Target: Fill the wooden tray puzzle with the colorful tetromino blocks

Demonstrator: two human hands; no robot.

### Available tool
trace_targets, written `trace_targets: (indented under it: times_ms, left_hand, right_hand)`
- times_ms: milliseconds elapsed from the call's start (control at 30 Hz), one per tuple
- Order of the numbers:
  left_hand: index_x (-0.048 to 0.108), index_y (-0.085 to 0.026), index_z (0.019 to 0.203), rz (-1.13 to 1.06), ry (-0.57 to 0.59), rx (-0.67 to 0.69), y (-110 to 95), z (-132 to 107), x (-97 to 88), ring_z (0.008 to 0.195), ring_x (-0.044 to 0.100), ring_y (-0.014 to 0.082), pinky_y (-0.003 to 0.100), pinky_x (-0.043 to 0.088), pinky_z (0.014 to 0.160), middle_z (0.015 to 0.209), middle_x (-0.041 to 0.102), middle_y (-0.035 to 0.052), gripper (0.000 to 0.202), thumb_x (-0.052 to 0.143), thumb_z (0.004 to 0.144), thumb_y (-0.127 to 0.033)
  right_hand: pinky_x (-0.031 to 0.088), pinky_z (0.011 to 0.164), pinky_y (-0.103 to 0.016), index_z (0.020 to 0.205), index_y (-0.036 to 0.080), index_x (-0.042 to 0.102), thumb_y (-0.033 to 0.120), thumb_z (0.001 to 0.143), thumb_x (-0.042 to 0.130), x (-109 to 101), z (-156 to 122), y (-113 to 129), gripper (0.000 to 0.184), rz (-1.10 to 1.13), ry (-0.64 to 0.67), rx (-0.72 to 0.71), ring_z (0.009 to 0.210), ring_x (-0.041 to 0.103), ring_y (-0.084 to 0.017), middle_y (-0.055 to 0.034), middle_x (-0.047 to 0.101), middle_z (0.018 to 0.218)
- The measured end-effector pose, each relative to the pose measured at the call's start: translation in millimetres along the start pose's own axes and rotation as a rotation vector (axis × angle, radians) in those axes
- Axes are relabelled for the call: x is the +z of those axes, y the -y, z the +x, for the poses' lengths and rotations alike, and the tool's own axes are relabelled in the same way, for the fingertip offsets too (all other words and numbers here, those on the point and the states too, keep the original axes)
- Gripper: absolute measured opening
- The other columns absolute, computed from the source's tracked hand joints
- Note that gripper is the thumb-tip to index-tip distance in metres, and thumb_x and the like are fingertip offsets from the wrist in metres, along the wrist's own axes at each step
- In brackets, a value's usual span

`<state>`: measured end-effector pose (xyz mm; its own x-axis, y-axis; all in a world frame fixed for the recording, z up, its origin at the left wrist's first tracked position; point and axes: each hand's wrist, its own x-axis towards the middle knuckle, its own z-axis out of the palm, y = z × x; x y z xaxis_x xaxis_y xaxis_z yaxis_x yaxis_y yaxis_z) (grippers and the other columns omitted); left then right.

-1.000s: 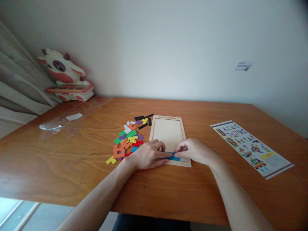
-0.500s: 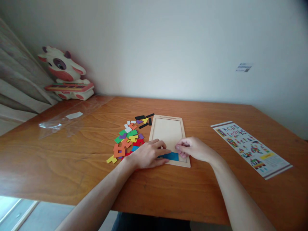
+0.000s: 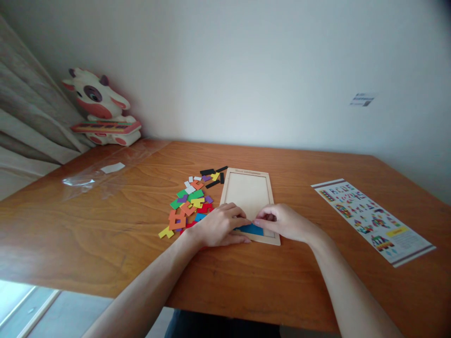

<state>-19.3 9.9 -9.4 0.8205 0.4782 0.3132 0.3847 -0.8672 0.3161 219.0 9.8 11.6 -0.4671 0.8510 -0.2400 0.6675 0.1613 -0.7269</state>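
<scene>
A pale wooden puzzle tray [image 3: 245, 195] with a raised frame lies on the table before me. In its near end rests a flat blue puzzle piece [image 3: 255, 230], partly covered by my fingers. My left hand [image 3: 223, 226] lies over the tray's near left corner, thumb and fingers apart on either side of the blue piece. From the right, my right hand [image 3: 284, 222] reaches over the tray, thumb and forefinger pinched together at the blue piece's upper edge. What sits between those fingertips is hidden.
Left of the tray is a loose pile of coloured puzzle pieces [image 3: 188, 209], with several black strips [image 3: 212, 184] behind it. A printed pattern sheet [image 3: 373, 220] lies at the right. Clear plastic wrap [image 3: 79, 182] and a cow-shaped toy keyboard [image 3: 105, 126] are at the left.
My right hand has shifted slightly left, its pinched fingertips now at the blue piece's upper edge. My left hand keeps nearly the same place. The whole view has moved a little.
</scene>
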Motion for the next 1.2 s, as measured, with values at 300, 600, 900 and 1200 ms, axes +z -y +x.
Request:
trace_targets:
  times_ms: [300, 600, 900, 1200]
  left_hand:
    - [0.068, -0.017, 0.115, 0.008, -0.014, -0.024, -0.2, -0.1, 1.7, 0.098, 0.064, 0.0227, 0.033, 0.051, 0.087, 0.108, 0.069, 0.0104, 0.043, 0.058, 0.092, -0.053]
    - [0.065, -0.019, 0.120, 0.054, -0.044, -0.092, 15.8, -9.4, -17.0, 0.111, 0.061, 0.0257, 0.041, 0.049, 0.098, 0.120, 0.066, 0.0126, 0.041, 0.059, 0.093, -0.049]
    - [0.052, -0.019, 0.138, 0.004, 0.048, -0.286, 30.2, -21.0, -17.2, 0.138, 0.045, 0.0275, 0.043, 0.039, 0.114, 0.148, 0.049, 0.0145, 0.066, 0.061, 0.087, -0.059]
    - [0.050, -0.023, 0.139, -0.035, 0.038, -0.335, 31.7, -18.3, -16.2, 0.135, 0.050, 0.0257, 0.039, 0.042, 0.111, 0.145, 0.054, 0.0099, 0.064, 0.061, 0.087, -0.059]
  right_hand:
    - [0.045, 0.062, -0.026, 0.090, 0.017, 0.068, 0.040, 0.067, 0.083, 6.5, 2.3, 2.6, 0.036, -0.059, -0.063, -0.039, 0.071, 0.057, -0.016, -0.0039, 0.065, 0.084]
    - [0.045, 0.063, -0.026, 0.086, 0.018, 0.069, 0.048, 0.073, 0.079, 8.1, 6.8, -5.7, 0.035, -0.058, -0.123, -0.126, 0.070, 0.056, -0.015, -0.0031, 0.065, 0.081]
    - [0.046, 0.082, -0.033, 0.085, 0.020, 0.067, 0.053, 0.066, 0.085, 4.1, 9.0, -12.6, 0.042, -0.227, -0.243, -0.244, 0.090, 0.060, -0.022, -0.0055, 0.064, 0.094]
    - [0.046, 0.082, -0.033, 0.083, 0.020, 0.065, 0.057, 0.067, 0.083, 6.9, 13.8, -17.6, 0.044, -0.270, -0.271, -0.231, 0.092, 0.058, -0.023, -0.0055, 0.062, 0.092]
